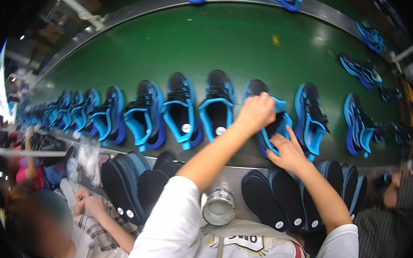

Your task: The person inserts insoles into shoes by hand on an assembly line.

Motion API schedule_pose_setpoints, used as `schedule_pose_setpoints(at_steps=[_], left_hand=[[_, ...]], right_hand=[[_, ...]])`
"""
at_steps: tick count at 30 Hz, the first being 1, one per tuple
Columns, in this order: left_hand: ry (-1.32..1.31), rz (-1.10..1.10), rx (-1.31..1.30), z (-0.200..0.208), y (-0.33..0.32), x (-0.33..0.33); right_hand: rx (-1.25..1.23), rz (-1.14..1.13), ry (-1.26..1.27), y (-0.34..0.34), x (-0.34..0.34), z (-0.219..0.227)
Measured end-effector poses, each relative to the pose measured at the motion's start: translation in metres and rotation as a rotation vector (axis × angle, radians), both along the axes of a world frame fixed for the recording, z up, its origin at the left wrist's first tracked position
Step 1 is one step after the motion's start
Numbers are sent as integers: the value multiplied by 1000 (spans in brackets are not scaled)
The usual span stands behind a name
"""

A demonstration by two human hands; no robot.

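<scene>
A black and blue sneaker (255,88) stands on the green conveyor belt in front of me, toe pointing away. My left hand (258,111) is closed at its tongue and laces, covering that part. My right hand (287,149) grips the collar near the heel, with some fingers at the opening and the index finger raised along the blue rim. Whatever lies inside this sneaker is hidden by my hands. Close on the right stands another sneaker (309,117), and on the left one more sneaker (217,102) with a round white sticker on its insole.
Matching sneakers (143,115) line the belt (162,46) to both sides. Dark insoles (280,195) are stacked along the near ledge, with more insoles (119,183) at left. A smeared jar (219,207) stands between them. A co-worker (94,232) sits at my left; another person's sleeve (390,226) shows at right.
</scene>
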State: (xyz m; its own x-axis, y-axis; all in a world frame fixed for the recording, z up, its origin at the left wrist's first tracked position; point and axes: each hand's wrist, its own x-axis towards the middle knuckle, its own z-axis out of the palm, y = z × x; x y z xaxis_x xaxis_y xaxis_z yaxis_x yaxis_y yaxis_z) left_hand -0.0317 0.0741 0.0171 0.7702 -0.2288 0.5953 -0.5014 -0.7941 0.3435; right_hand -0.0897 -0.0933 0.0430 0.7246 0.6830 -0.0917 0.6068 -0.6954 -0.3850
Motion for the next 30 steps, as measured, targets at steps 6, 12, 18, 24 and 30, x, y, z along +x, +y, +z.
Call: schedule_pose_setpoints(at_steps=[6, 12, 18, 24, 30], left_hand=[[149, -3, 139, 11, -4, -39], [-68, -60, 250, 15, -11, -80], [53, -37, 146, 8, -13, -48], [78, 45, 50, -4, -14, -37], [46, 158, -6, -2, -23, -43]], right_hand=[[403, -415, -260, -29, -83, 1], [350, -409, -297, -42, -118, -11], [421, -446, -325, -35, -97, -11], [450, -358, -312, -29, -71, -6], [489, -424, -252, -28, -75, -10]])
